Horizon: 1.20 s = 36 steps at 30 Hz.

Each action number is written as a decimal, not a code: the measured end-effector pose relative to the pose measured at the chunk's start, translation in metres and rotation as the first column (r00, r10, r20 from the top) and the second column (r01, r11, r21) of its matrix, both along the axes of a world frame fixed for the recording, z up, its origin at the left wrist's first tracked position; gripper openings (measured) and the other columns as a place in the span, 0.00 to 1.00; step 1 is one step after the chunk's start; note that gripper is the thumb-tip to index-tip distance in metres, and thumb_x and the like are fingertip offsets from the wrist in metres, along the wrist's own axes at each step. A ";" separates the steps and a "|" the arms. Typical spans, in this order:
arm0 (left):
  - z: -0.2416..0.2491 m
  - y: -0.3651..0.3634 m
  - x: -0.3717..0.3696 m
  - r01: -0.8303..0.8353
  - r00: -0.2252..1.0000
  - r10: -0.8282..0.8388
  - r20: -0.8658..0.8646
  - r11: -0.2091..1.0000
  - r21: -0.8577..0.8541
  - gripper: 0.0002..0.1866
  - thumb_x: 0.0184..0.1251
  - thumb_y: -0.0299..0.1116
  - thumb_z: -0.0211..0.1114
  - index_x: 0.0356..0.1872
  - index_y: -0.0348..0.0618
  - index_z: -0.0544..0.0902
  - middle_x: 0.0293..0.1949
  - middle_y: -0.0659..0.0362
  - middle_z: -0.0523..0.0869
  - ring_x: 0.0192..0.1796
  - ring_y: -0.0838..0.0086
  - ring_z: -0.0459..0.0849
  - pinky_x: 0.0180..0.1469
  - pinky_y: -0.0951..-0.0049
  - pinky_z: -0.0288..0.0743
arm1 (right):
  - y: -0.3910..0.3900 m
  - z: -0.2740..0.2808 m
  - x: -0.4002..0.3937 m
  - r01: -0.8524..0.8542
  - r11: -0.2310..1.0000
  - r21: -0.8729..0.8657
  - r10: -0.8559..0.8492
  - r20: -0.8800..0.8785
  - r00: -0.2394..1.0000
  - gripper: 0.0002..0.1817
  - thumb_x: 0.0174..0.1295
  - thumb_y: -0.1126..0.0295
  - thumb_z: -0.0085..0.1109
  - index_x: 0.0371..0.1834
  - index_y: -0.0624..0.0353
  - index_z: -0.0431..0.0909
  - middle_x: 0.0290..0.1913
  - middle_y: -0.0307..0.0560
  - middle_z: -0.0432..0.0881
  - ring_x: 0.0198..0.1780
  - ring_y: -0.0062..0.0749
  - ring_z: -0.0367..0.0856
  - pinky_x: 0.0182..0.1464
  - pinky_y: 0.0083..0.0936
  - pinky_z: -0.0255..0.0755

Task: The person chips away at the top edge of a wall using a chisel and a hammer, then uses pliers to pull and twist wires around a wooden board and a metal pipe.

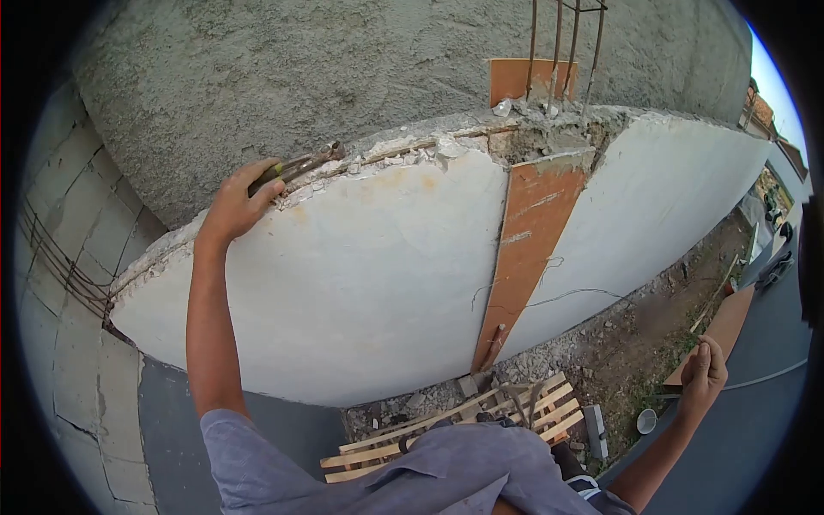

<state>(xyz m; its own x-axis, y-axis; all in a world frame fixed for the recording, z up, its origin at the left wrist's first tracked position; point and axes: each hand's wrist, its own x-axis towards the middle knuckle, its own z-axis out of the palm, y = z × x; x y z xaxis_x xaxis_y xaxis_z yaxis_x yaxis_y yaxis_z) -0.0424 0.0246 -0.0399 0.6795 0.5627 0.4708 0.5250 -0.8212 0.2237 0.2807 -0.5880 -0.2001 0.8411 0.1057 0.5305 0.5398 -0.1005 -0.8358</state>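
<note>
My left hand point(243, 199) is closed around the dark and green handles of a pair of pincers point(300, 167), resting at the broken top edge of the white wall point(360, 266). The metal jaws point right along that edge. Out to the right, my right hand point(705, 378) is raised with fingers pinched together; what they hold is too small to make out. A thin wire point(579, 290) runs from the orange board point(528, 232) rightward in that hand's direction, and its far end is lost in a blur.
Rebar rods point(556, 51) stand up from broken concrete above the board. Behind is a rough grey wall point(257, 77); block masonry point(77, 343) is at left. Below me lie a wooden pallet point(369, 459), rubble, a grey block point(595, 431) and a white bucket point(646, 421).
</note>
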 end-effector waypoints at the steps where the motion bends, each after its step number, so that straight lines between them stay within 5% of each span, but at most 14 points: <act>1: -0.006 -0.002 0.002 -0.012 0.999 0.005 0.046 0.989 0.146 0.27 0.65 0.46 0.67 0.61 0.43 0.79 0.59 0.47 0.81 0.61 0.54 0.79 0.66 0.61 0.69 | 0.010 0.006 -0.003 0.008 1.000 -0.017 -0.007 0.006 1.000 0.13 0.75 0.64 0.53 0.48 0.63 0.81 0.16 0.25 0.60 0.15 0.07 0.51 0.18 0.16 0.41; 3: -0.008 -0.020 0.012 -0.005 0.983 -0.075 0.168 0.901 0.433 0.29 0.65 0.49 0.68 0.62 0.42 0.79 0.60 0.47 0.80 0.62 0.54 0.78 0.66 0.58 0.69 | 0.024 0.016 -0.007 -0.066 0.998 -0.025 0.066 -0.020 0.998 0.14 0.75 0.64 0.53 0.47 0.64 0.80 0.16 0.26 0.60 0.15 0.09 0.52 0.18 0.16 0.43; 7: -0.038 -0.132 0.067 0.503 0.799 -0.479 0.363 0.864 0.030 0.35 0.61 0.56 0.69 0.61 0.38 0.78 0.58 0.48 0.82 0.64 0.60 0.77 0.66 0.56 0.69 | 0.063 0.035 -0.015 -0.282 0.959 0.018 0.283 -0.056 0.957 0.13 0.73 0.66 0.55 0.44 0.67 0.82 0.18 0.27 0.64 0.17 0.09 0.56 0.19 0.15 0.46; 10: -0.116 -0.201 0.140 0.648 0.761 -0.633 0.138 0.748 -0.143 0.54 0.52 0.65 0.71 0.74 0.41 0.61 0.68 0.44 0.72 0.71 0.53 0.69 0.69 0.55 0.65 | 0.094 0.049 -0.012 -0.502 0.851 0.153 0.510 -0.013 0.860 0.14 0.73 0.65 0.55 0.44 0.67 0.82 0.18 0.27 0.62 0.16 0.10 0.55 0.18 0.15 0.45; 11: -0.150 -0.214 0.162 0.620 0.784 -0.616 0.078 0.769 -0.156 0.55 0.54 0.61 0.73 0.76 0.42 0.57 0.66 0.44 0.75 0.71 0.52 0.70 0.69 0.52 0.64 | 0.099 0.055 -0.008 -0.516 0.824 0.235 0.535 -0.023 0.844 0.14 0.73 0.65 0.55 0.44 0.67 0.82 0.17 0.26 0.61 0.16 0.10 0.55 0.18 0.15 0.44; 13: -0.213 -0.216 0.191 0.508 0.840 -0.528 0.124 0.685 -0.523 0.45 0.60 0.53 0.72 0.72 0.37 0.65 0.52 0.40 0.84 0.57 0.48 0.81 0.61 0.53 0.72 | 0.105 0.069 0.003 -0.524 0.758 0.390 0.580 -0.035 0.814 0.14 0.74 0.64 0.54 0.45 0.67 0.82 0.17 0.26 0.59 0.16 0.10 0.53 0.17 0.15 0.44; 15: -0.245 -0.200 0.188 0.341 0.922 -0.369 0.119 0.625 -0.702 0.29 0.68 0.42 0.66 0.64 0.34 0.74 0.34 0.51 0.88 0.37 0.60 0.85 0.45 0.63 0.78 | 0.089 0.073 0.032 -0.396 0.822 0.411 0.438 -0.011 0.899 0.14 0.74 0.64 0.55 0.47 0.66 0.82 0.17 0.26 0.58 0.15 0.10 0.52 0.17 0.15 0.43; 17: -0.268 -0.182 0.167 0.315 0.934 -0.290 0.208 0.394 -0.863 0.17 0.73 0.36 0.61 0.55 0.35 0.81 0.24 0.63 0.82 0.25 0.76 0.77 0.32 0.75 0.74 | 0.073 0.073 0.058 -0.199 0.907 0.371 0.232 -0.048 0.971 0.14 0.74 0.64 0.55 0.48 0.65 0.82 0.17 0.25 0.58 0.15 0.09 0.52 0.16 0.15 0.43; 19: -0.285 -0.158 0.144 0.217 0.928 -0.355 0.112 0.271 -0.938 0.16 0.77 0.39 0.57 0.51 0.35 0.81 0.20 0.68 0.74 0.23 0.84 0.71 0.27 0.81 0.68 | 0.057 0.062 0.073 0.054 0.968 0.244 -0.025 -0.121 0.992 0.15 0.74 0.63 0.56 0.49 0.64 0.82 0.17 0.25 0.59 0.15 0.09 0.52 0.15 0.16 0.43; 22: -0.289 -0.158 0.141 0.387 0.908 -0.078 0.410 -0.213 -0.897 0.18 0.80 0.43 0.52 0.47 0.36 0.80 0.21 0.68 0.71 0.22 0.84 0.68 0.24 0.81 0.64 | 0.076 0.021 0.058 -0.073 0.983 0.169 0.126 -0.330 0.936 0.15 0.73 0.62 0.57 0.51 0.63 0.82 0.18 0.26 0.60 0.15 0.10 0.52 0.15 0.17 0.44; 24: -0.269 -0.191 0.167 0.519 0.843 0.031 0.537 -0.307 -0.798 0.20 0.82 0.45 0.47 0.47 0.36 0.78 0.23 0.67 0.71 0.21 0.84 0.67 0.23 0.82 0.61 | 0.108 -0.016 0.035 -0.197 0.958 0.207 0.270 -0.427 0.863 0.16 0.74 0.62 0.55 0.54 0.62 0.81 0.18 0.26 0.60 0.15 0.10 0.52 0.15 0.17 0.44; 26: -0.262 -0.217 0.192 0.507 0.831 -0.037 0.555 -0.359 -0.783 0.20 0.83 0.44 0.45 0.50 0.37 0.77 0.26 0.64 0.76 0.24 0.82 0.73 0.24 0.82 0.66 | 0.147 -0.036 0.015 -0.248 0.912 0.327 0.386 -0.480 0.788 0.16 0.75 0.63 0.53 0.57 0.61 0.80 0.18 0.27 0.60 0.15 0.10 0.52 0.16 0.16 0.45; 31: -0.255 -0.264 0.236 0.515 0.798 -0.225 0.559 -0.226 -0.827 0.21 0.82 0.47 0.45 0.53 0.38 0.76 0.35 0.59 0.84 0.33 0.79 0.82 0.28 0.80 0.73 | 0.206 -0.049 -0.026 -0.218 0.824 0.522 0.546 -0.632 0.550 0.19 0.74 0.64 0.53 0.63 0.61 0.76 0.18 0.27 0.60 0.16 0.10 0.54 0.16 0.15 0.46; 36: -0.246 -0.271 0.249 0.592 0.765 -0.164 0.623 -0.204 -0.780 0.23 0.82 0.48 0.45 0.53 0.36 0.76 0.41 0.55 0.86 0.37 0.79 0.83 0.30 0.81 0.75 | 0.215 -0.063 -0.051 -0.302 0.875 0.378 0.483 -0.662 0.574 0.17 0.73 0.64 0.56 0.59 0.61 0.80 0.20 0.29 0.67 0.16 0.11 0.59 0.17 0.16 0.51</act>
